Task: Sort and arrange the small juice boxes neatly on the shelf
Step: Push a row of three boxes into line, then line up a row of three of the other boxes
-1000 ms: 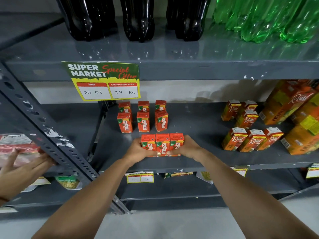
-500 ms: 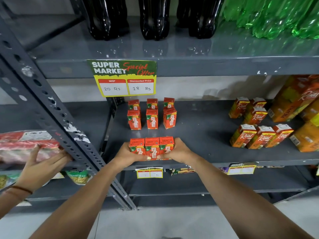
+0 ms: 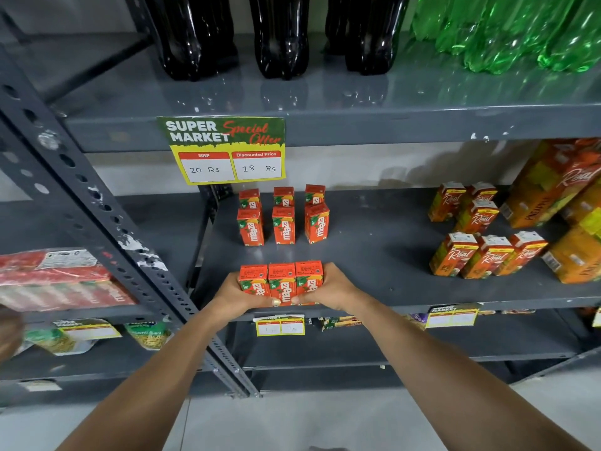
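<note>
Three small orange-red Maaza juice boxes [image 3: 281, 281] stand side by side at the front edge of the grey middle shelf [image 3: 383, 255]. My left hand [image 3: 235, 296] presses on the left box and my right hand [image 3: 331, 289] on the right one, squeezing the row together. Behind them two more rows of three Maaza boxes [image 3: 283, 219] stand upright with gaps between them. Small orange Real juice boxes [image 3: 484, 255] sit in a looser group at the right of the same shelf.
Large Real cartons [image 3: 559, 187] lean at the far right. Dark cola bottles [image 3: 279, 37] and green bottles [image 3: 507, 30] stand on the upper shelf, above a price sign [image 3: 224, 151]. A slotted steel upright [image 3: 107, 222] crosses the left. Another person's blurred hand [image 3: 8, 333] shows at the left edge.
The view shifted left a little; my hands keep pressing the front row of three boxes. The other person's hand has dropped from the red packets to the left edge.
</note>
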`<state>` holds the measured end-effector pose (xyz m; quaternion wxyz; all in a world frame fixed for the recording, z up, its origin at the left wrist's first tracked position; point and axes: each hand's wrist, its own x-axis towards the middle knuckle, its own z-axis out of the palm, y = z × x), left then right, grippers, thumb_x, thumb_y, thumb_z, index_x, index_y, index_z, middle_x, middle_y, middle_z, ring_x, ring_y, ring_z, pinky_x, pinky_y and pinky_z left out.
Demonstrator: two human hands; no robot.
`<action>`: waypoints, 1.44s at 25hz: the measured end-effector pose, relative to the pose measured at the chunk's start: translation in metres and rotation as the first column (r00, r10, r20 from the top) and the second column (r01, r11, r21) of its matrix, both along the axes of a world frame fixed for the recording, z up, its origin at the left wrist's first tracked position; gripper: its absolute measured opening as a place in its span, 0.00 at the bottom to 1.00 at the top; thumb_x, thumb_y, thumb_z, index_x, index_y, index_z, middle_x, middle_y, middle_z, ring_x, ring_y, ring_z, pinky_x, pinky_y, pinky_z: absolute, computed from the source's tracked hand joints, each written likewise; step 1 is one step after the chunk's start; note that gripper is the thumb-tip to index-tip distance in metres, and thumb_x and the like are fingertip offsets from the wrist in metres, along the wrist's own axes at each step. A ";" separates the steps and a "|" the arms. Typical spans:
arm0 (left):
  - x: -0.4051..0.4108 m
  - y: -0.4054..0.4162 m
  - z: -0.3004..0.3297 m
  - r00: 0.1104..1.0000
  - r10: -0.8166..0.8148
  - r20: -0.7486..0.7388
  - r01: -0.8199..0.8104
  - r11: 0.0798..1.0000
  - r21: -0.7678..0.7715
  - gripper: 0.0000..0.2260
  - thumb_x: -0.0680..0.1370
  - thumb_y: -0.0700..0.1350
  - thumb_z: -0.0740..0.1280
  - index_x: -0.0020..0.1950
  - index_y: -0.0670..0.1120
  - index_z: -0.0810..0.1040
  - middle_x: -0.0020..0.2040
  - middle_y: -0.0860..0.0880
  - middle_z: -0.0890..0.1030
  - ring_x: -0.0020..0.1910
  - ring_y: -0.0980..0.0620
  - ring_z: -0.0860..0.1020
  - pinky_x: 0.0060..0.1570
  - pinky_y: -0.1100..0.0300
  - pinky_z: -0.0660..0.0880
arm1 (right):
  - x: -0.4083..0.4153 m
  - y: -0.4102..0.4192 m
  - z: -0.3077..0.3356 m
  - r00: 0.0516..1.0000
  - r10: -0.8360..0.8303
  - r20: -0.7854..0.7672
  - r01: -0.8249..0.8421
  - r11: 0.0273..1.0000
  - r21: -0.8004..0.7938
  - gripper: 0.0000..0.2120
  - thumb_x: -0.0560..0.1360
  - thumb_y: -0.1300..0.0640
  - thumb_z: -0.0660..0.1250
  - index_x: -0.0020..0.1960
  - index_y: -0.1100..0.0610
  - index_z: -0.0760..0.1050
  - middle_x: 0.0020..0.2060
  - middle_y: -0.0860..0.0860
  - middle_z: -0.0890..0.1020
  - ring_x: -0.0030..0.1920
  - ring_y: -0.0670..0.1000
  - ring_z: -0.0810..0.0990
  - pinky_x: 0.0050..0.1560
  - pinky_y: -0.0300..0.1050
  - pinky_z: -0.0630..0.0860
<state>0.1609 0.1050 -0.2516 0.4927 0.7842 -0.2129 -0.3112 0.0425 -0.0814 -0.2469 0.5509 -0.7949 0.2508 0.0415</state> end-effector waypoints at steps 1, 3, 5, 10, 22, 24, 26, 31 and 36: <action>0.000 0.001 0.000 1.000 0.000 -0.002 0.000 1.000 -0.003 0.18 0.60 0.39 0.82 0.47 0.46 0.83 0.43 0.49 0.86 0.44 0.52 0.84 0.49 0.55 0.78 | -0.001 0.001 0.000 1.000 -0.001 0.001 0.001 1.000 0.004 0.22 0.62 0.59 0.83 0.54 0.53 0.82 0.48 0.48 0.86 0.46 0.43 0.84 0.54 0.44 0.79; -0.002 0.002 0.001 1.000 -0.012 -0.004 0.012 1.000 -0.011 0.18 0.60 0.39 0.82 0.48 0.46 0.83 0.44 0.49 0.86 0.45 0.52 0.84 0.50 0.54 0.78 | -0.003 0.002 0.001 1.000 -0.002 -0.001 0.002 1.000 0.000 0.23 0.62 0.58 0.83 0.55 0.53 0.81 0.48 0.47 0.86 0.45 0.43 0.84 0.52 0.42 0.77; -0.002 0.002 0.001 1.000 -0.010 -0.007 0.010 1.000 -0.013 0.18 0.60 0.39 0.82 0.48 0.45 0.83 0.44 0.48 0.86 0.45 0.52 0.84 0.50 0.54 0.79 | -0.003 0.003 0.001 1.000 -0.004 0.001 0.004 1.000 0.003 0.23 0.63 0.58 0.83 0.55 0.53 0.81 0.49 0.48 0.86 0.45 0.43 0.83 0.52 0.41 0.77; -0.001 0.004 0.000 1.000 -0.011 0.003 0.011 1.000 0.002 0.20 0.59 0.40 0.83 0.48 0.46 0.82 0.44 0.49 0.86 0.45 0.52 0.84 0.51 0.52 0.79 | -0.003 0.003 0.004 1.000 0.005 -0.016 -0.005 1.000 0.024 0.22 0.63 0.58 0.82 0.55 0.52 0.80 0.45 0.45 0.85 0.44 0.41 0.82 0.51 0.41 0.77; -0.017 0.006 0.050 0.980 0.086 0.181 -0.032 0.958 -0.284 0.22 0.71 0.52 0.69 0.65 0.50 0.75 0.63 0.53 0.79 0.63 0.58 0.75 0.63 0.54 0.71 | -0.036 -0.033 0.040 0.991 0.125 0.051 -0.128 0.990 0.067 0.32 0.67 0.72 0.75 0.67 0.54 0.75 0.64 0.51 0.80 0.65 0.47 0.75 0.70 0.49 0.69; -0.020 -0.009 0.069 0.963 0.121 0.239 -0.043 0.951 -0.305 0.19 0.72 0.52 0.68 0.63 0.51 0.78 0.63 0.52 0.79 0.64 0.56 0.74 0.66 0.52 0.69 | -0.057 -0.058 0.055 0.991 0.098 0.087 -0.103 0.993 0.051 0.32 0.68 0.74 0.72 0.68 0.52 0.75 0.68 0.49 0.77 0.69 0.46 0.71 0.69 0.46 0.68; -0.028 -0.035 0.084 0.940 0.088 0.330 0.009 0.960 -0.279 0.17 0.72 0.51 0.70 0.61 0.54 0.79 0.63 0.53 0.79 0.65 0.55 0.74 0.64 0.54 0.70 | -0.084 -0.088 0.070 0.988 0.021 0.152 -0.028 0.999 0.044 0.30 0.69 0.76 0.69 0.66 0.52 0.77 0.67 0.46 0.77 0.70 0.44 0.70 0.68 0.45 0.69; -0.087 -0.147 0.090 0.882 -0.144 0.449 0.240 0.957 -0.164 0.20 0.73 0.45 0.73 0.64 0.52 0.77 0.64 0.53 0.77 0.65 0.57 0.72 0.63 0.64 0.67 | -0.166 -0.184 0.093 0.937 -0.165 0.308 0.229 0.956 -0.184 0.30 0.67 0.73 0.74 0.61 0.46 0.78 0.66 0.47 0.77 0.70 0.48 0.71 0.70 0.48 0.69; -0.138 -0.245 0.050 0.897 -0.318 0.307 0.351 0.935 -0.055 0.32 0.69 0.45 0.77 0.70 0.49 0.70 0.69 0.51 0.72 0.69 0.54 0.69 0.66 0.62 0.64 | -0.234 -0.265 0.088 0.943 -0.234 0.238 0.315 0.858 -0.406 0.36 0.66 0.66 0.79 0.69 0.48 0.73 0.67 0.45 0.73 0.66 0.44 0.69 0.64 0.40 0.67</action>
